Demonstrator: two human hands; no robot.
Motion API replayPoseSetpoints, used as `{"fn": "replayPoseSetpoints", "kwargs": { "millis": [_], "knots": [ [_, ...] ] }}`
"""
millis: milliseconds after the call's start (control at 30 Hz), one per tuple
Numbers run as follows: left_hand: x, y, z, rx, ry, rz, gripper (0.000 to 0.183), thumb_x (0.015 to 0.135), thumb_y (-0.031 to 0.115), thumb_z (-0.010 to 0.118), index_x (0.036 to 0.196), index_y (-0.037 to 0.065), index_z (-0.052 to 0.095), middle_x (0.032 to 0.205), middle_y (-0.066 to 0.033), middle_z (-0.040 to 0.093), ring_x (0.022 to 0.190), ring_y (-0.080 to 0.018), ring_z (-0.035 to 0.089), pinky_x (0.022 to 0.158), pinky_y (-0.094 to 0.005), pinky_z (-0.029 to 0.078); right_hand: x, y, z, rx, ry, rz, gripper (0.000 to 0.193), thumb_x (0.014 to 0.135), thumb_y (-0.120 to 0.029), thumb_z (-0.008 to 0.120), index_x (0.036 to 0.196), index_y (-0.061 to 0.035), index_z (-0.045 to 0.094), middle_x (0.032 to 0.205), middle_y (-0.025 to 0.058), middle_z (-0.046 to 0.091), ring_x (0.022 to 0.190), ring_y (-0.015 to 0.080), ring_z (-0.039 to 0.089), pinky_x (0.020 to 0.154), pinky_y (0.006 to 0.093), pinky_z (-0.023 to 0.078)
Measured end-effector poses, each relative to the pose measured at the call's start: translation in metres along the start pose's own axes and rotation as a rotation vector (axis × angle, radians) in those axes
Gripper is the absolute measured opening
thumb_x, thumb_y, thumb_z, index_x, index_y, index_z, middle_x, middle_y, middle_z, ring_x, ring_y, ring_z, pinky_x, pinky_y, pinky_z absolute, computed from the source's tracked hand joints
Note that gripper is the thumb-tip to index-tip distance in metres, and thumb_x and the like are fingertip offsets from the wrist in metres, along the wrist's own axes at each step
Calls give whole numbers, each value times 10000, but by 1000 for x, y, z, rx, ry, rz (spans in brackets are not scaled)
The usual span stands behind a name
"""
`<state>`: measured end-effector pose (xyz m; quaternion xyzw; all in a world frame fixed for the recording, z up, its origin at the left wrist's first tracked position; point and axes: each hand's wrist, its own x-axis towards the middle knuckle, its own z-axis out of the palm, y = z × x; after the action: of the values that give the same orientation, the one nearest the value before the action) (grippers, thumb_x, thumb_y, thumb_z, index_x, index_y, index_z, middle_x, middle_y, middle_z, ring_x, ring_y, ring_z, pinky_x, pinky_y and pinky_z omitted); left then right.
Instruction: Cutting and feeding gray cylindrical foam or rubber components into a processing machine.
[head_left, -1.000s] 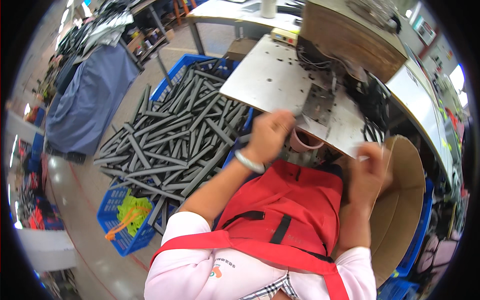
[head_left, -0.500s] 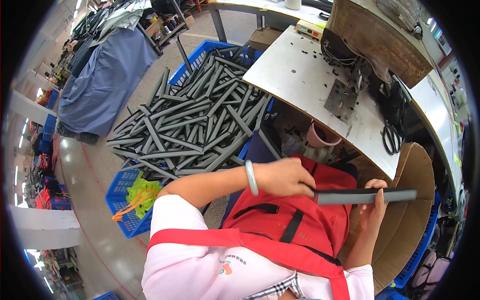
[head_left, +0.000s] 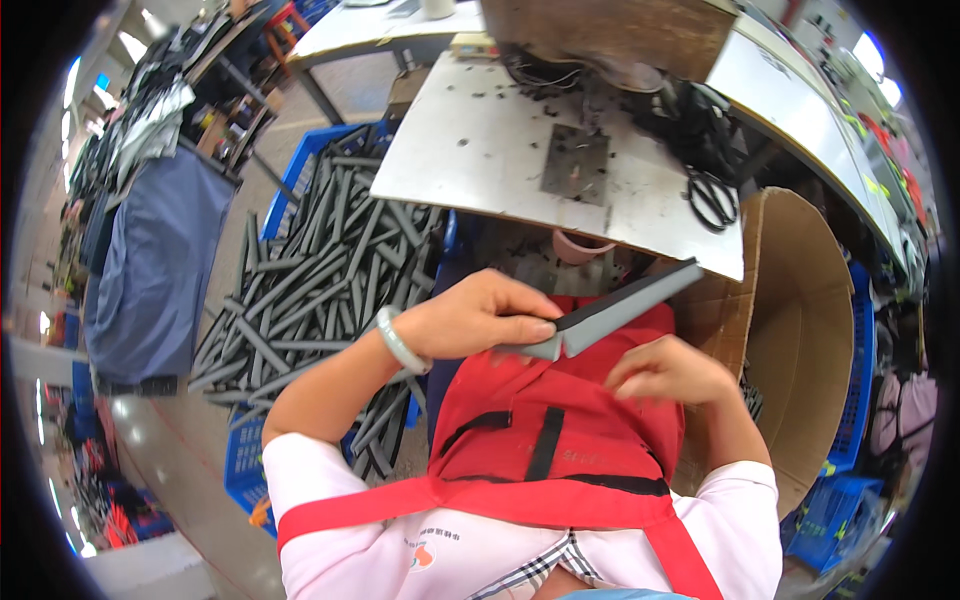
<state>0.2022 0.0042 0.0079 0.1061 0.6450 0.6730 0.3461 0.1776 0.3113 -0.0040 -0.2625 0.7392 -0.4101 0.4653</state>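
My left hand (head_left: 490, 318), closed, grips the near end of a grey foam-like strip with a black edge (head_left: 632, 308). The strip tilts up to the far right, over my red apron (head_left: 560, 400). Close to my thumb a gap shows between the long part and a short grey end; I cannot tell whether it is one bent strip or two pieces. My right hand (head_left: 675, 370) is just right of and below the strip, apart from it, fingers bent; motion smears its fingertips.
Left of me, many similar strips (head_left: 300, 290) overflow a blue basket (head_left: 290, 180). Ahead stands a white machine table (head_left: 450, 150) with black scraps and black scissors (head_left: 712, 203). A pink bucket (head_left: 580, 247) is beneath it. An open cardboard box (head_left: 800, 330) stands at my right.
My right hand has come off the strip and moved left. The strip now slants upward instead of lying level, still in my left hand. The head view has shifted to the right.
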Motion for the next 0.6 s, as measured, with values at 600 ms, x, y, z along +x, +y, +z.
{"fn": "replayPoseSetpoints", "kwargs": {
  "millis": [600],
  "knots": [
    [6,39,5,265,-72,-122,294,903,195,674,1069,-48,670,807,-17,656,699,-37,522,618,-209,454,50,-38,10,-485,121,-396,503,713,-163,738,1160,-69,529,958,157,639,854,337,633,731,400,500]
  ]
}}
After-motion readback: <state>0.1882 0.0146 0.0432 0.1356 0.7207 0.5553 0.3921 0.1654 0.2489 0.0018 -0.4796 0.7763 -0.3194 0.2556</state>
